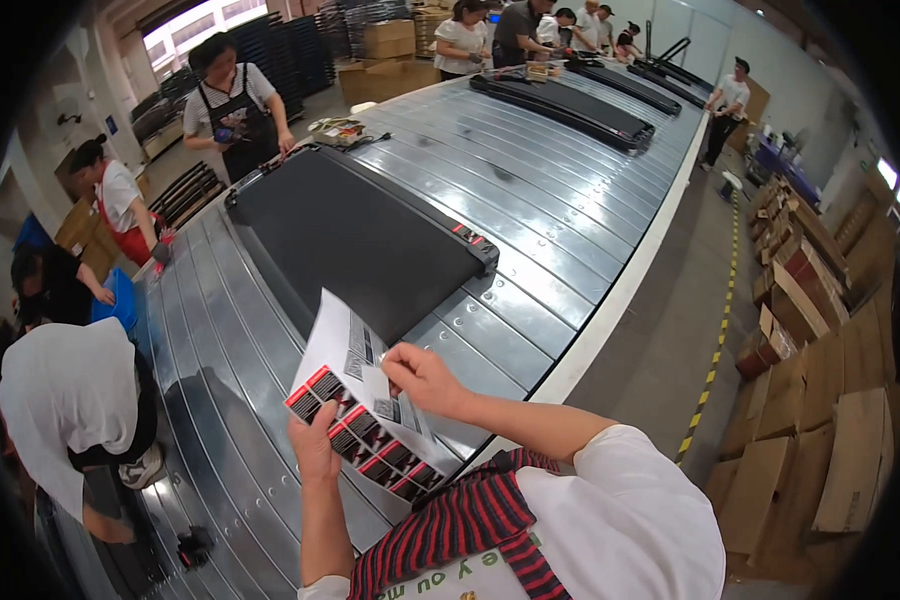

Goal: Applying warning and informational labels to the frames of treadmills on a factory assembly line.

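My left hand (315,442) grips a small stack of sticker sheets, its thumb over the front edge. A sheet of red and black stickers (385,447) faces me, and a white sheet with black-printed labels (332,338) lies behind it, tilted upward. At that white sheet my right hand (422,380) is closed in a pinch on a small white label (373,384). Whether this label is still stuck to its sheet, I cannot tell. Just beyond my hands a black treadmill deck (355,225) lies flat on the metal roller line, with red and black stickers (470,236) on its near-right end.
The silver conveyor (570,230) runs far ahead, carrying more black treadmill decks (565,108). Co-workers stand along both sides; one in a white shirt (70,385) bends over at the left. Flattened cardboard boxes (790,440) lean at the right, past a yellow-black floor line (715,350).
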Demonstrator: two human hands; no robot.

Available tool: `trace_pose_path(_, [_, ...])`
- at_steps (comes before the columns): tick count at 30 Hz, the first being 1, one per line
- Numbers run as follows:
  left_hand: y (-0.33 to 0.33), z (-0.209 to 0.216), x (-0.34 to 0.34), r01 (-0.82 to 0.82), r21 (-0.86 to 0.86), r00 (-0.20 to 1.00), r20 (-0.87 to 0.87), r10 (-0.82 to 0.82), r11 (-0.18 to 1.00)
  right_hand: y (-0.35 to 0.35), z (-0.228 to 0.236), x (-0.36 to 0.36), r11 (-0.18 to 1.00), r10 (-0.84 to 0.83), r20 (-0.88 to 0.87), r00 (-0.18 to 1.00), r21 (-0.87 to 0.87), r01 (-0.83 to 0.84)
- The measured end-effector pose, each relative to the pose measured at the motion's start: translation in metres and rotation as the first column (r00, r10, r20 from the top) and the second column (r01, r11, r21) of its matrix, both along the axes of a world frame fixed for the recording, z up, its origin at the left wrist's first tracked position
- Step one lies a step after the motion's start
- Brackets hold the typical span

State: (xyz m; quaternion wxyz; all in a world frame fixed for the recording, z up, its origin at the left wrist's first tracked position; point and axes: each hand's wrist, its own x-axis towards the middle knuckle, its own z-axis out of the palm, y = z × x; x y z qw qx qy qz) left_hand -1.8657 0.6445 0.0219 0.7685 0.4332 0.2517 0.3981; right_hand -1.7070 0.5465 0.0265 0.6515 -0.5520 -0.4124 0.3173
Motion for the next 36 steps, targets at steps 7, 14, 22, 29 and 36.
trace_pose_path(7, [0.022, -0.034, -0.016, -0.24, 0.159, 0.947, -0.18, 0.267, 0.958, 0.021, -0.02, -0.002, 0.997, -0.07, -0.114, 0.991, -0.039, 0.066])
trace_pose_path(14, [0.022, -0.046, 0.009, -0.16, 0.101, 0.936, -0.3, 0.183, 0.982, 0.026, -0.02, -0.007, 0.982, -0.175, 0.374, 0.911, 0.004, 0.187])
trace_pose_path(22, [0.016, -0.052, 0.009, 0.012, -0.053, 0.982, -0.185, -0.022, 0.999, 0.02, 0.003, -0.043, 0.954, 0.261, 0.636, 0.726, -0.054, -0.297])
trace_pose_path(29, [0.006, -0.038, 0.007, 0.152, 0.063, 0.965, -0.223, -0.134, 0.986, 0.03, 0.011, -0.013, 0.973, 0.024, 0.809, 0.588, 0.116, -0.2])
trace_pose_path(36, [0.0, -0.042, 0.017, 0.195, 0.121, 0.96, -0.229, -0.164, 0.973, 0.026, 0.017, 0.002, 0.933, 0.2, 0.853, 0.481, -0.016, -0.359])
